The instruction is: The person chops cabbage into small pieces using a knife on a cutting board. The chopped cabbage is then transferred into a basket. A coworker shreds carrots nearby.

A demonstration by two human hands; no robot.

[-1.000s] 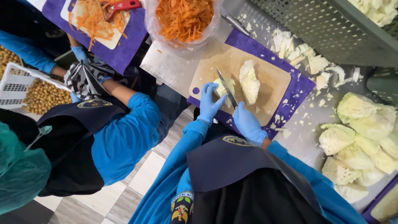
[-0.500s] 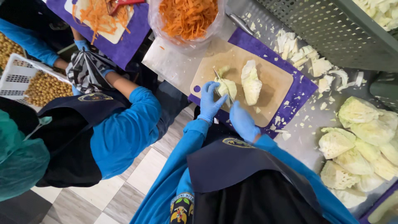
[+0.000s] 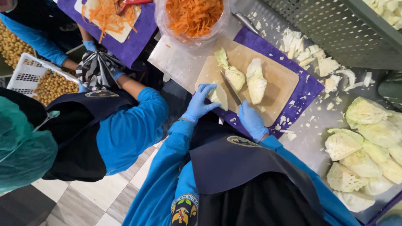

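Head view, the only one: I am looking straight down over my own shoulders at a wooden cutting board lying on a purple mat, a little above the middle of the frame.

My left hand, in a blue glove, lies with fingers spread on a pale cabbage wedge at the lower left edge of the board. Its grip is pressing down, not closed around the wedge. My right hand is clenched around the handle of a knife, just right of the wedge.

The knife's long axis runs on a slant, handle at lower right, tip toward the upper left of the frame. The blade lies just beside the wedge's right side. The wedge seems to lie nearly along the same slant, though my fingers hide part of it.

I judge this to be mid-cut, slicing the wedge. A further cut would call for my left fingertips kept back from the blade and the wedge held flat.

2 more cabbage pieces rest on the board above the knife. A bowl of grated carrot stands at the top, and a heap of cabbage chunks lies on the metal desk at the right. At the upper left, a co-worker's gloved hand is near a white crate.
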